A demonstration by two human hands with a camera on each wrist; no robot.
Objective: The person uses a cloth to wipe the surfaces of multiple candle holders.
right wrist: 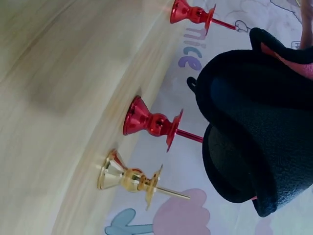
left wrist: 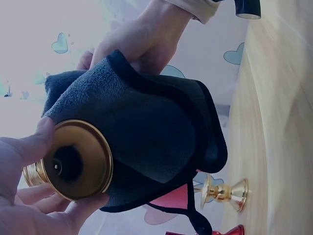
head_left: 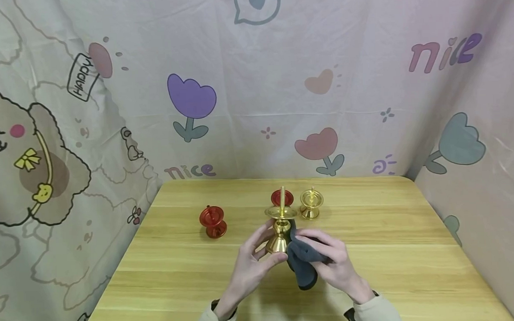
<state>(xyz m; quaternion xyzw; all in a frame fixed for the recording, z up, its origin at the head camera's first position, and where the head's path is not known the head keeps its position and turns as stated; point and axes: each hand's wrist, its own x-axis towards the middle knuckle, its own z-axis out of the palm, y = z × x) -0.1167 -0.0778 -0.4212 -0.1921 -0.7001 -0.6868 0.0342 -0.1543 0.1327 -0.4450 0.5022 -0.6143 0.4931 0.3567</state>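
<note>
Head view: wooden desk (head_left: 390,212), a person's two hands working above its near half. Left hand (head_left: 256,264) with fingers curled round the base of a gold candle holder (head_left: 280,230), raised upright; right hand (head_left: 334,259) pinching a dark cloth (head_left: 305,267) against the holder's right side. Work looks like wiping, partway through this piece by my reading. Left: finishing it and setting it down. Standing on the desk beyond the hands: left red holder (head_left: 212,221), middle red holder (right wrist: 156,124), second gold holder (head_left: 311,203). Whether those three are wiped or waiting, cannot tell.

Right wrist view gives the middle red holder nearly whole, spike included; from the head it is partly hidden behind the held one. Left wrist view alone gives the held holder's wide round end, dark at its middle. Smallest note: a pink patch (left wrist: 171,198) on the cloth, visible from both wrists, not from the head.
</note>
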